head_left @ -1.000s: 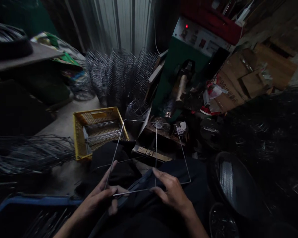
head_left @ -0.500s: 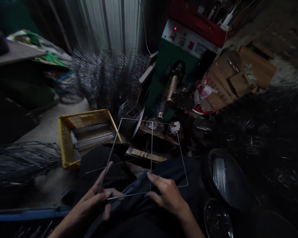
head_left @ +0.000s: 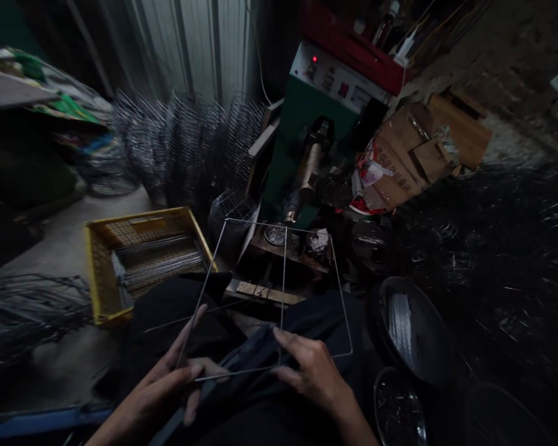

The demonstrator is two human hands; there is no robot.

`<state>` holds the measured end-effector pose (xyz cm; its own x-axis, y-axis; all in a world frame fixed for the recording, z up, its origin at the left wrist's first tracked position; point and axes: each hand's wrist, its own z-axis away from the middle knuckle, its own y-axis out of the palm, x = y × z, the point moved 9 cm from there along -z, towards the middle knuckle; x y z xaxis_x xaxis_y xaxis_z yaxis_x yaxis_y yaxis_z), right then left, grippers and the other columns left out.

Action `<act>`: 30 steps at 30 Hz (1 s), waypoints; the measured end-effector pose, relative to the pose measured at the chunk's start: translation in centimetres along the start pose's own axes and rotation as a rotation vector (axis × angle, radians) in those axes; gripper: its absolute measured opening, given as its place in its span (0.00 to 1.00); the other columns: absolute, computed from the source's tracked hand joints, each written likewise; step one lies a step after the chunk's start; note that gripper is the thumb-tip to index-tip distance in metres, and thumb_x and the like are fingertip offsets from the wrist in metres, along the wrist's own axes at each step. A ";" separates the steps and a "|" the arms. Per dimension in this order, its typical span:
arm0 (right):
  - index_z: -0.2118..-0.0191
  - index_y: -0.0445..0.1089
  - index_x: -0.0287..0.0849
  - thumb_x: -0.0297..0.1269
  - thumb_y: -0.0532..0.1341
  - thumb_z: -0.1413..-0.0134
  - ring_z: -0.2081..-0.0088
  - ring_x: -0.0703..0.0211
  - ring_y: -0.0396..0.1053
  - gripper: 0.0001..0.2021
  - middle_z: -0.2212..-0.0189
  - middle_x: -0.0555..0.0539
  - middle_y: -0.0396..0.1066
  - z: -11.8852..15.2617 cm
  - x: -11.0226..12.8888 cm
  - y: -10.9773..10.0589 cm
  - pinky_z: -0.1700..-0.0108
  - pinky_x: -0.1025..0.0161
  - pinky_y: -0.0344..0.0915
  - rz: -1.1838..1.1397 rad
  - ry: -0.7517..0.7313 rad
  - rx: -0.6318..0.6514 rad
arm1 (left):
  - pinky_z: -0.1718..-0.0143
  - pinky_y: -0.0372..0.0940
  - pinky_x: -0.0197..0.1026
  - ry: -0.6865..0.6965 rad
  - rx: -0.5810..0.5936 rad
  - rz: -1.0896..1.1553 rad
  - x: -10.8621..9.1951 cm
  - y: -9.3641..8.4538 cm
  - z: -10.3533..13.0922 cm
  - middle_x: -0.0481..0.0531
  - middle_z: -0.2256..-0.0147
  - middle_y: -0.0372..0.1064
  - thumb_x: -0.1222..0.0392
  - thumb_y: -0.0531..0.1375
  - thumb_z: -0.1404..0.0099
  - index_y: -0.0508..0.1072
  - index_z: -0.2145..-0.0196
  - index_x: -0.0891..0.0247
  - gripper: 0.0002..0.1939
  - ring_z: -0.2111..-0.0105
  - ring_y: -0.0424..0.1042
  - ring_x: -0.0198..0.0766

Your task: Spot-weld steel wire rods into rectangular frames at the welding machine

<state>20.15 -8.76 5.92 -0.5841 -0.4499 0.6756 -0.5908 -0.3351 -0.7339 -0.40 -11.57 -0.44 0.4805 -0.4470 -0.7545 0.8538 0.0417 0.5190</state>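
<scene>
A thin metal wire frame (head_left: 284,272), roughly rectangular with a middle bar, is held over my lap. My left hand (head_left: 177,368) grips its left end, thumb on the near wire and fingers around the left side. With thumb and fingers, my right hand (head_left: 307,365) pinches the frame where the middle bar meets the near wire. Beyond the frame's far edge stands a green machine (head_left: 302,111) with a metal arm (head_left: 309,167) pointing down. On the ledge below that arm lies a round dish of small metal bits (head_left: 275,234).
A yellow crate (head_left: 93,266) with wire pieces stands on the left. Behind it are stacked wire baskets (head_left: 190,142). To the right sit a black basin (head_left: 418,328) with a bundle of rods and a cardboard box (head_left: 395,155). Tangled wire parts (head_left: 32,310) lie at far left.
The view has turned slightly right, so the surroundings sit further left. Both hands keep their hold on the wire frame, almost unchanged.
</scene>
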 end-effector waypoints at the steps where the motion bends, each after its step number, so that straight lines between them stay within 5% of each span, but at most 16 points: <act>1: 0.35 0.62 0.43 0.25 0.75 0.54 0.43 0.52 0.68 0.41 0.42 0.44 0.66 0.0 0.1 -0.1 0.40 0.63 0.65 0.003 -0.002 -0.005 | 0.82 0.61 0.33 0.002 0.006 0.000 -0.1 0.1 0.0 0.54 0.68 0.79 0.58 0.66 0.41 0.32 0.30 0.46 0.55 0.87 0.67 0.34; 9: 0.35 0.62 0.46 0.22 0.74 0.55 0.44 0.51 0.68 0.41 0.42 0.46 0.66 0.2 -0.3 -1.2 0.40 0.60 0.66 -0.020 0.024 -0.025 | 0.77 0.65 0.37 0.034 0.046 0.070 -0.5 1.0 -0.6 0.50 0.74 0.76 0.57 0.65 0.40 0.38 0.29 0.51 0.51 0.86 0.67 0.36; 13: 0.35 0.61 0.47 0.20 0.74 0.55 0.43 0.51 0.67 0.42 0.41 0.46 0.65 -0.1 -0.3 -1.6 0.39 0.60 0.65 -0.036 0.028 -0.024 | 0.77 0.65 0.37 0.002 0.042 0.078 -0.2 0.7 -1.0 0.53 0.69 0.78 0.57 0.65 0.40 0.43 0.29 0.50 0.49 0.86 0.67 0.35; 22: 0.35 0.61 0.49 0.19 0.73 0.54 0.43 0.53 0.67 0.42 0.41 0.48 0.66 -0.6 -0.4 -2.0 0.40 0.61 0.65 -0.074 0.037 -0.030 | 0.79 0.63 0.36 -0.018 0.074 0.081 -0.5 0.9 -1.6 0.57 0.63 0.79 0.59 0.64 0.39 0.41 0.29 0.49 0.48 0.86 0.67 0.33; 30: 0.34 0.60 0.50 0.28 0.70 0.44 0.44 0.51 0.68 0.35 0.41 0.48 0.66 -0.2 -0.7 -1.7 0.40 0.57 0.67 -0.070 0.041 -0.054 | 0.75 0.67 0.38 0.004 0.094 0.094 -0.6 1.1 -1.5 0.56 0.66 0.79 0.63 0.64 0.39 0.38 0.29 0.51 0.50 0.85 0.67 0.33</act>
<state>21.43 -7.72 6.67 -0.5622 -0.3920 0.7282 -0.6595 -0.3186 -0.6808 0.50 -9.86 -0.03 0.5580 -0.4419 -0.7024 0.7827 -0.0008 0.6223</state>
